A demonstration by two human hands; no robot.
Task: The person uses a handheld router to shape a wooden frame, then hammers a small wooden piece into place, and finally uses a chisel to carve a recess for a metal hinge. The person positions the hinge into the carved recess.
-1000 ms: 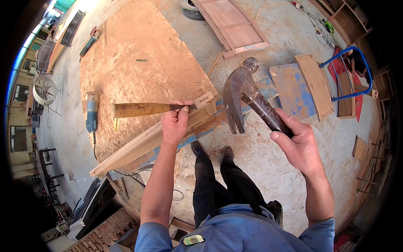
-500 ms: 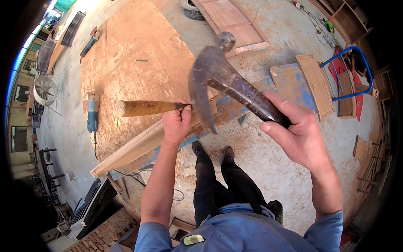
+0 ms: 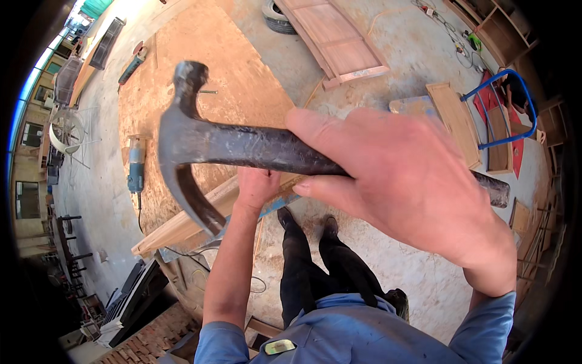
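Observation:
My right hand grips the dark handle of a claw hammer, raised close in front of me and lying across the view, its head to the left. Below and behind the hammer, my left hand is closed over a wooden piece along the bench edge. Its fingertips are largely covered by the hammer. The wooden-handled chisel seen in that hand a moment ago is hidden behind the hammer.
A plywood sheet covers the bench, with a blue power tool and an angle grinder at its left. Beyond are a framed wood panel and a tyre. A blue tubular frame stands at right.
My right hand has lifted the hammer closer to the view and swung its head leftward, covering the chisel. My left hand stays in about the same place.

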